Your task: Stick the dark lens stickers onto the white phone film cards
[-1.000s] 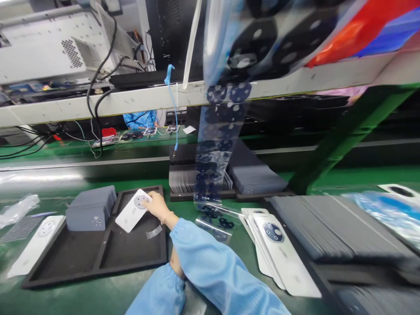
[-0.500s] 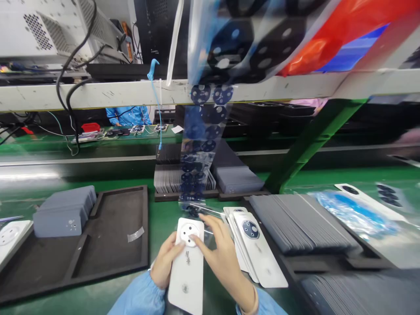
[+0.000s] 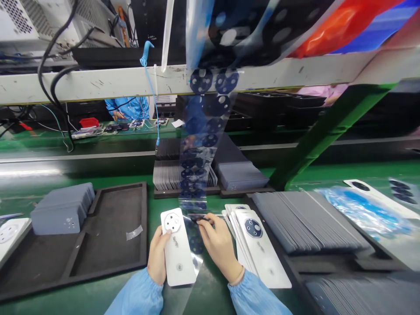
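My left hand [image 3: 158, 253] holds a white panel [image 3: 180, 258] upright near the front middle, its thumb beside the round area with several small holes. Just right of it, my right hand [image 3: 218, 243] pinches at a dark round sticker on the clear film strip [image 3: 193, 175], which hangs down from the shelf and carries pairs of dark stickers. The strip's lower end passes behind the white panel. To the right of my right hand lies a stack of white panels [image 3: 262, 258], the top one bearing a dark octagonal sticker [image 3: 253, 228].
A black tray [image 3: 114, 232] with grey panels [image 3: 62, 210] is on the left. More grey panels [image 3: 311, 223] fill a tray on the right, beside crumpled blue film [image 3: 364, 210]. A green post [image 3: 328, 131] slants behind. Another person's blue sleeve [image 3: 139, 107] shows beyond the shelf.
My left hand and the white panel have shifted left. My right hand has left the panel's round area and moved up to the strip, fingers now pinched. The view has shifted slightly.
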Motion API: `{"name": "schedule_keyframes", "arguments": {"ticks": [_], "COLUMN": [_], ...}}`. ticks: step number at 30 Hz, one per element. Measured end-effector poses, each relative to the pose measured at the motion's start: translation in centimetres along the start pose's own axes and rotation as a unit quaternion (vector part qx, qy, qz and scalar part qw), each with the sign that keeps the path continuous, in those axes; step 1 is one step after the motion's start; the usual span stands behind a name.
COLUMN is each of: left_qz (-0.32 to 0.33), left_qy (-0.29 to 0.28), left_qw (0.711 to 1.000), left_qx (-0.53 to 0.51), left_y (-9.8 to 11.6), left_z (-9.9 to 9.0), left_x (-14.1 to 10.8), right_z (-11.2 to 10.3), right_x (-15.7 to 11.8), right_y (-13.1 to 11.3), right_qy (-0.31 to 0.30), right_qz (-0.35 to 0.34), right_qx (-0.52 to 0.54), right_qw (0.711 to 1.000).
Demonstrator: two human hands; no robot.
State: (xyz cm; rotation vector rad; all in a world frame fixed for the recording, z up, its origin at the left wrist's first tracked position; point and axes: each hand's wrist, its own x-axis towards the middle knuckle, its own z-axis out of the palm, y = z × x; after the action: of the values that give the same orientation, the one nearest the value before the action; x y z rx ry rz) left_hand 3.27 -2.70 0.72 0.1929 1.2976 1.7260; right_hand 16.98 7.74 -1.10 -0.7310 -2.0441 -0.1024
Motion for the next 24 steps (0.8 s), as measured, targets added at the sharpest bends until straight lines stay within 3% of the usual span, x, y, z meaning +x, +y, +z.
{"name": "schedule_keyframes", "arguments": {"ticks": [9,13,15,18,20,22,24], "left_qz": [0.0,0.004,0.022,0.065,0.079,0.075,0.078], "left_qy": [0.003,-0.003,-0.004,-0.008,-0.025,-0.051,-0.069], "left_qw": [1.0,1.0,1.0,0.995,0.991,0.987,0.982], "left_qx": [-0.009,0.0,0.021,0.071,0.105,0.132,0.16], "left_y": [0.0,-0.2,-0.3,-0.4,-0.5,-0.7,-0.9], "left_z": [0.1,0.0,-0.1,-0.2,-0.2,-0.2,-0.3], "left_x": [0.2,0.2,0.2,0.1,-0.1,-0.3,-0.5], "right_z": [0.4,0.2,-0.2,-1.1,-1.5,-1.7,-1.7], "right_x": [-0.5,-0.5,-0.1,0.8,1.3,1.6,1.7], "right_y": [0.4,0.2,0.1,-0.6,-1.3,-2.1,-2.9], "right_qy": [-0.061,-0.102,-0.106,-0.085,-0.068,-0.056,-0.047], "right_qz": [0.064,0.172,0.278,0.455,0.524,0.546,0.546], "right_qx": [0.07,0.196,0.301,0.457,0.518,0.548,0.56], "right_qw": [0.994,0.96,0.906,0.76,0.673,0.631,0.621]}}
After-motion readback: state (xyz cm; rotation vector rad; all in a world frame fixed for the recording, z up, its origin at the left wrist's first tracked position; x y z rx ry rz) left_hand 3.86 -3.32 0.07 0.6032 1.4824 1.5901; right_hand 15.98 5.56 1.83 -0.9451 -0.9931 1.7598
